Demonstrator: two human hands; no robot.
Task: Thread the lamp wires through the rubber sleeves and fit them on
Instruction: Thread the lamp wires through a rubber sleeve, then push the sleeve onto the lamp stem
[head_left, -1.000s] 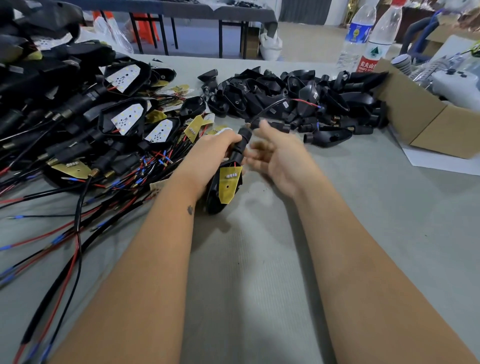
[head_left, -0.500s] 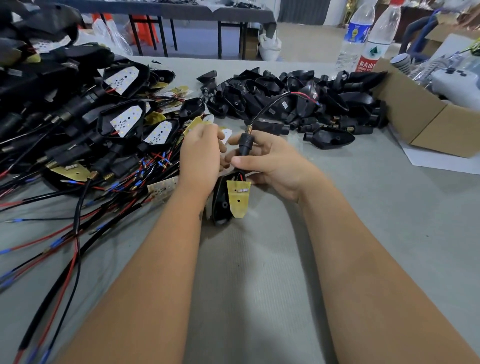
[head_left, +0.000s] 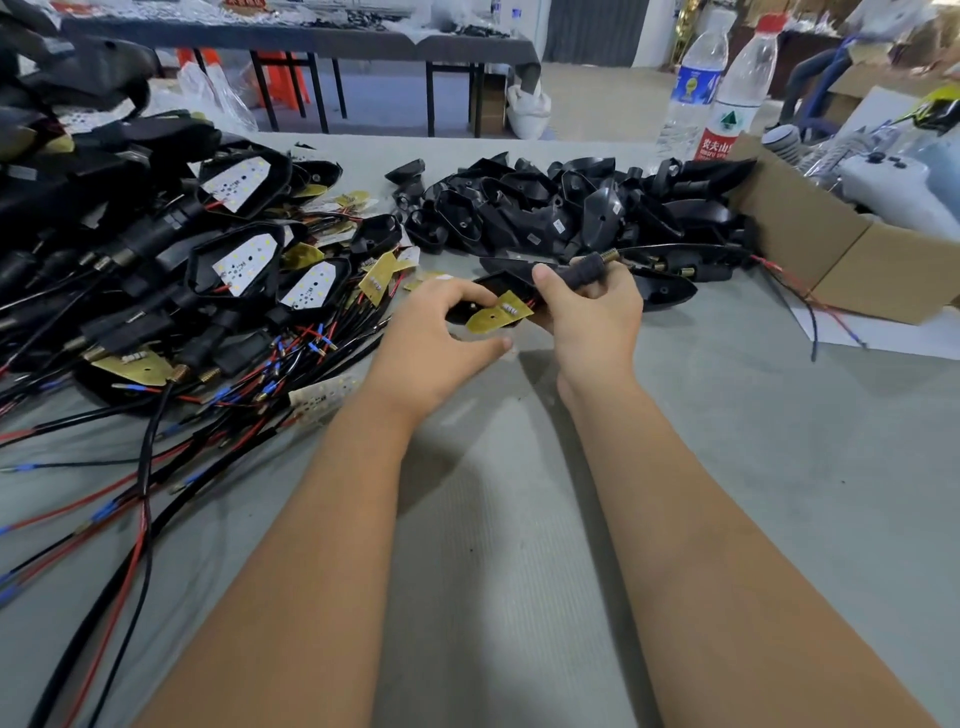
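Rubber sleeve (head_left: 586, 271) with its brass tip sits clenched in the right hand (head_left: 592, 312), above the grey worktop (head_left: 519, 545). Left hand (head_left: 436, 332) pinches the black lamp (head_left: 480, 291) by its yellow board (head_left: 498, 316). Red and black wires (head_left: 789, 283) trail right toward the cardboard box (head_left: 831, 249); finished lamps (head_left: 156, 249) heap at left.

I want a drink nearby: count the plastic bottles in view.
2. Both stand at the table's far right edge, just behind the cardboard box: the blue-label bottle on the left and the red-cap bottle right beside it. Clutter in the box could hide more.
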